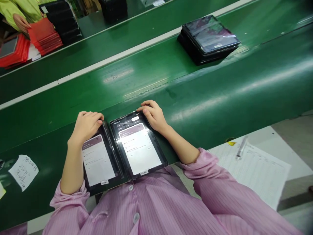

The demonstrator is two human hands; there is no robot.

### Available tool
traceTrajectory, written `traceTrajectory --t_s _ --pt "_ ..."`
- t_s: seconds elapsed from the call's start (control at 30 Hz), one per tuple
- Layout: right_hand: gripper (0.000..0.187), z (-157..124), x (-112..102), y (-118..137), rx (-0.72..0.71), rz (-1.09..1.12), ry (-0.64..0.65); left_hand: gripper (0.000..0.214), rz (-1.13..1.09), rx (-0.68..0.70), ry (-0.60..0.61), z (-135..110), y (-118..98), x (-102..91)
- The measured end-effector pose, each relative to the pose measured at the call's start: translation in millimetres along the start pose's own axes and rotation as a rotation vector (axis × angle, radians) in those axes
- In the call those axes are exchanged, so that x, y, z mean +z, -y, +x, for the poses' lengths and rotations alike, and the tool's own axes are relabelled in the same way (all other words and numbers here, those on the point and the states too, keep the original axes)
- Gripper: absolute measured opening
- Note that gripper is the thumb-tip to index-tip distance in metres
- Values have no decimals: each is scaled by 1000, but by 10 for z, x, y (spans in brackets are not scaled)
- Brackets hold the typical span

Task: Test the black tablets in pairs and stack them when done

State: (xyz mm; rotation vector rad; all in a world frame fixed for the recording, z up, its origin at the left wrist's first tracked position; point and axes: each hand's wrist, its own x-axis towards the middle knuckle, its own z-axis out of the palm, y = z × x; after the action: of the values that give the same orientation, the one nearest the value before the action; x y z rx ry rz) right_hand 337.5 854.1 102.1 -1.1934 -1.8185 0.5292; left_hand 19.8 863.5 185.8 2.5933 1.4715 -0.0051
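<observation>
Closest in, a pink striped shirt [158,209] fills the lower edge of the view, with both sleeves pushed up on the forearms. Just beyond it, two tablets lie side by side on the near edge of the green bench [207,107], their long sides touching or nearly so, and both screens are lit with pale menus. The left tablet [99,163] is partly covered by the left forearm. The right tablet [139,147] throws a bright glare from its middle.

The left hand [86,125] is curled over the far end of the left tablet, knuckles up and fingers folded down; whether they clasp the edge or only rest on it cannot be told. The right hand [153,114] lies loose at the far right corner of the right tablet, grasping nothing, its bent fingertips touching the top of the screen.

To the left on the bench lies a white handwritten note [23,171]. To the right, off the green surface, a printed form [259,169] lies with a pen [241,147] on it.

Farther out, well apart from the hands, a stack of dark tablets [209,39] sits on the green belt beside a white stripe [110,60]. At the far left are red stacks [45,36] and black stacks [65,19], with a co-worker's hand [21,23] in a yellow-green sleeve at the red ones.
</observation>
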Motion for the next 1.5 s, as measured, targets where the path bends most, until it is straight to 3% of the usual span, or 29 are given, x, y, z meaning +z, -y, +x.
traceTrajectory --t_s 0.2,0.37,0.6,0.7,0.87,0.93,1.07,1.17,1.3,1.4,1.5 --pt "49 15 61 -82 245 -33 52 51 -19 -59 14 -17 -22 20" --pt "45 -3 55 -84 330 27 57 45 -118 51 117 -72 -37 55" --pt "50 -31 41 -130 443 113 86 44 -126 55 184 -131 1 109" --pt "58 -16 63 -136 494 316 61 44 -116 34 214 -152 20 125" --pt "64 25 57 -4 577 836 38 45 -92 -4 216 -189 27 132" --pt "65 32 43 47 577 918 52 47 -99 -13 222 -197 34 135" --pt "71 28 45 9 561 814 34 50 -128 -50 262 -191 96 127" --pt "79 15 52 -76 541 582 29 56 -218 -80 365 -176 194 84" --pt "79 -9 6 -59 296 301 17 68 -311 -106 348 -168 355 16" --pt "76 -28 -30 16 93 178 103 68 -301 -121 308 -167 423 3" --pt "70 -45 -19 55 42 95 159 65 -299 -113 325 -156 425 29"
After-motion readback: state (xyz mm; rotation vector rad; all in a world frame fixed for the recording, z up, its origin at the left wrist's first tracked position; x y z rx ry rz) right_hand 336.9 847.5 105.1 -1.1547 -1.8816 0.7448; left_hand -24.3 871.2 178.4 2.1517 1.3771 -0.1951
